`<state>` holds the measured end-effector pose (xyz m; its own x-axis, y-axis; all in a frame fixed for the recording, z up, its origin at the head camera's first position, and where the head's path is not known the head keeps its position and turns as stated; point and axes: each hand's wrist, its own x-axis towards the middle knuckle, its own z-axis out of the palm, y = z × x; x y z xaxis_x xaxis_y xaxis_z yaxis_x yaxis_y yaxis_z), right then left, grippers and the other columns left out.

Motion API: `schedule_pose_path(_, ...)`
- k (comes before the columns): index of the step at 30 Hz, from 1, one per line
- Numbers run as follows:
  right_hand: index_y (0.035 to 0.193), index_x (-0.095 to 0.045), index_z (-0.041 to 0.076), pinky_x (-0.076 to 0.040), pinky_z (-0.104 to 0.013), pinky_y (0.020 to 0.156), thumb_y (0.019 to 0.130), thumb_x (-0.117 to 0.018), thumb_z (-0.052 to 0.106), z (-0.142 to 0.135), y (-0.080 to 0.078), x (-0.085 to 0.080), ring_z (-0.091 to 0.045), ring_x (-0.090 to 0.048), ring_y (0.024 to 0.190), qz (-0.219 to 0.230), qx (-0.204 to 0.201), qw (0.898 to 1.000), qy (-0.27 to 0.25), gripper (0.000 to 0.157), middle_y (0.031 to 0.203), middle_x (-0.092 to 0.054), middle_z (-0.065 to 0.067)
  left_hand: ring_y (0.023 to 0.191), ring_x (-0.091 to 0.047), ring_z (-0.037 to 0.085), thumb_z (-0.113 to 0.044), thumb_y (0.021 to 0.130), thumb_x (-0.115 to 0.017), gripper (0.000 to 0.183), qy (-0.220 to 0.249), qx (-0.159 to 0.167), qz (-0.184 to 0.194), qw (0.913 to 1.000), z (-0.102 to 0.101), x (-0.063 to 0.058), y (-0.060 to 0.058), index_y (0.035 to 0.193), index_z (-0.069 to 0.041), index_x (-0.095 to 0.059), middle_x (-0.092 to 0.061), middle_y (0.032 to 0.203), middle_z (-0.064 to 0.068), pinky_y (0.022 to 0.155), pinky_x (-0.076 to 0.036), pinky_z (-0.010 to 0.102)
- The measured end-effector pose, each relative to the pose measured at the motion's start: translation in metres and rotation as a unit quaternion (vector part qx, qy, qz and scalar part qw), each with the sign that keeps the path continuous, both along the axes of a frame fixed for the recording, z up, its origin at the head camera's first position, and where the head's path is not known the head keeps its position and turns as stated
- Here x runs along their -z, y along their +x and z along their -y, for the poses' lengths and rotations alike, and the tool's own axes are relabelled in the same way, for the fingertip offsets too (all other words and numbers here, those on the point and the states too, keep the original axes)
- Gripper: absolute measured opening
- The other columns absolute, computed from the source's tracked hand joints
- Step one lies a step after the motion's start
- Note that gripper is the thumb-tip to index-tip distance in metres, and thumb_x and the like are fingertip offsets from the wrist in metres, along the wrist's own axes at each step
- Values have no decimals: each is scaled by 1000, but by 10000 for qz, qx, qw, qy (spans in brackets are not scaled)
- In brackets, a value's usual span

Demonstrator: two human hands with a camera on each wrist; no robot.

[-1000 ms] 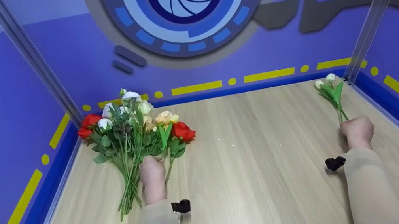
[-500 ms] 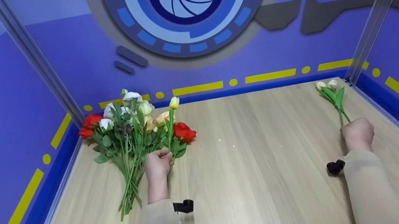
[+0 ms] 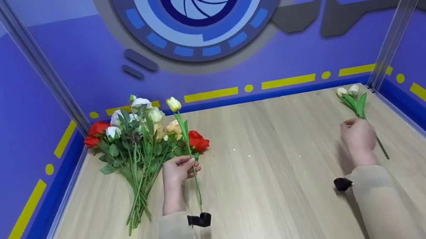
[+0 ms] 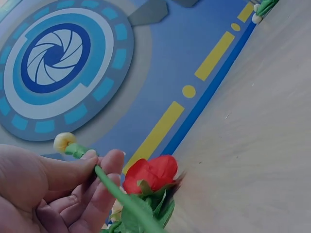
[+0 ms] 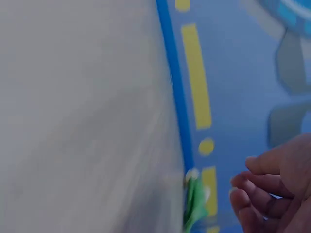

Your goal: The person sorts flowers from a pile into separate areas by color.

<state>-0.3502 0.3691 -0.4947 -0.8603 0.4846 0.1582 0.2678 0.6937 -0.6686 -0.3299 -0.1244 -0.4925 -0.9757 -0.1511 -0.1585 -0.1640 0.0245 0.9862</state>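
A single pale yellow tulip (image 3: 184, 130) stands nearly upright in the head view, its stem pinched between thumb and fingers of my left hand (image 3: 178, 170). The left wrist view shows the green stem (image 4: 116, 191) crossing those fingertips. Just left of it lies a pile of cut flowers (image 3: 132, 149) in white, peach and red, stems toward me. At the right, two white tulips (image 3: 358, 103) lie on the table, partly hidden by my right hand (image 3: 358, 135). That hand is beside their stems, and in the right wrist view its loosely bent fingers (image 5: 260, 187) hold nothing.
The wooden table (image 3: 268, 196) is bounded by a blue back wall (image 3: 272, 63) and side walls with metal corner posts. Small white specks lie mid-table. A red rose (image 3: 197, 141) marks the right edge of the flower pile.
My left hand has drawn the yellow tulip up out of the pile and rightward. My right hand has let go of the white tulips and shifted left.
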Motion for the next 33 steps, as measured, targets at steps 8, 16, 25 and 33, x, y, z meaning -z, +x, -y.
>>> schedule_pose_path(8, 110, -74, -3, -52, -21, 63, 102, -60, 17, 96, 4, -8, -17, -68, 75, -505, -1461, 9845, -829, 26, 98, -76, -19, 71, -77, 15, 2, 99, -64, 30, 216, 307, 73, 9993, -16, 0, 1, 126, 16, -63, -78, 94, 23, 63, -63, 26)
schedule_pose_path(16, 102, -73, -10, -59, -28, 63, 98, -67, 8, 183, 26, 1, -16, -68, 67, -150, -2914, 9313, -2180, 19, 82, -76, -13, 71, -76, 14, 2, 98, -64, 25, 529, 612, -106, 9967, -42, -1, 5, 120, 14, -66, -78, 94, 24, 66, -63, 27)
schedule_pose_path(25, 106, -73, -13, -63, -35, 68, 99, -67, 10, 228, 52, 20, -11, -72, 68, 332, -4197, 8759, -2356, 25, 94, -77, -28, 81, -78, 17, 3, 100, -61, 26, 753, 1046, -354, 9910, -70, 3, 7, 121, 18, -62, -77, 99, 25, 74, -64, 31)
schedule_pose_path(33, 104, -69, -18, -60, -27, 62, 95, -69, 2, 240, 58, 26, -3, -64, 61, 264, -4010, 8732, -2756, 22, 85, -76, -23, 80, -78, 19, 4, 99, -61, 23, 813, 1126, -488, 9891, -88, 10, 11, 118, 17, -64, -77, 95, 25, 72, -64, 30)
